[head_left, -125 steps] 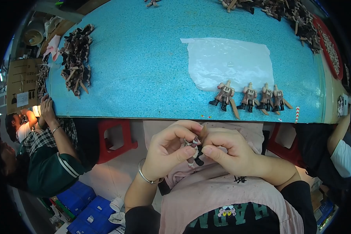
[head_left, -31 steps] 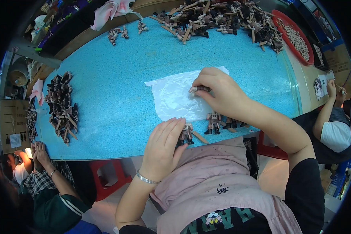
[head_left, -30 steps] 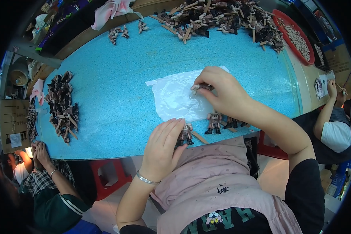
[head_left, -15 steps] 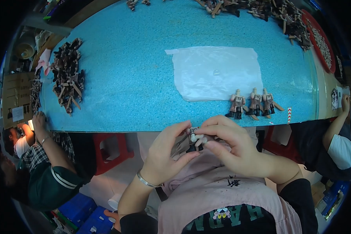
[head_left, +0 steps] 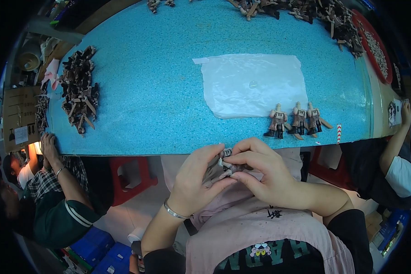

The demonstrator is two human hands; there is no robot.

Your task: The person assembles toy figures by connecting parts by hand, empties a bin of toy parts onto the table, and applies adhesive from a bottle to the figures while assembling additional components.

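Observation:
Just off the near edge of the blue table, both my hands pinch one small toy figure with pale limbs. My left hand holds it from the left, thumb and fingers closed around it. From the right, my right hand grips it between thumb and fingertips. Parts of the figure are hidden behind my fingers. Three headless toy figures, brown with black boots, lie side by side on the table ahead of my right hand. Beyond them a white plastic sheet lies flat.
A pile of dark figures lies at the table's left, and a larger heap at the far right. Beside that heap stands a red tray of small pale parts. People sit at both sides, near red stools.
The figure has turned between my fingers, and its pale limb now points down toward the left. My right fingertips have shifted slightly left. The three figures on the table have stayed put.

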